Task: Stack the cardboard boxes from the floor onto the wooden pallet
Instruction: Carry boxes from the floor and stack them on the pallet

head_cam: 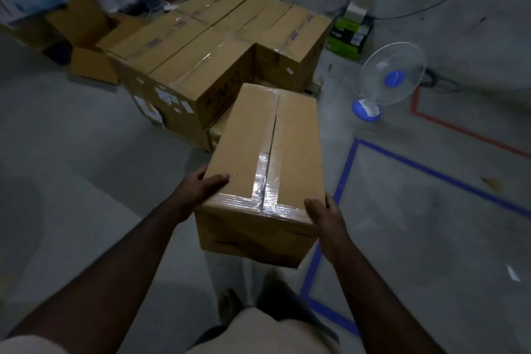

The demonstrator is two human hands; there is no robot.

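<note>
You carry a long brown cardboard box sealed with clear tape along its top seam point(264, 169) out in front of you, lifted clear of the grey concrete floor point(86, 167). Your left hand point(201, 190) grips its near left corner, thumb lying over the top face; your right hand point(324, 213) clasps the near right corner the same way, and the fingers of both hands wrap down the sides, where you cannot tell how they lie.

Ahead, several large taped brown cardboard boxes point(201, 66) already stand packed side by side in a block, and a sliver of the pale wooden pallet point(314, 86) peeks out at their far right base. A lower box point(219, 126) shows just beyond the one you hold, so a free spot seems to sit there at the near edge of the stack.

Much of the stacking looks done. This box is not yet placed, and whether more wait on the floor is out of view. An open empty carton point(92, 46) and a white and blue fan point(388, 77) stand either side.
</note>
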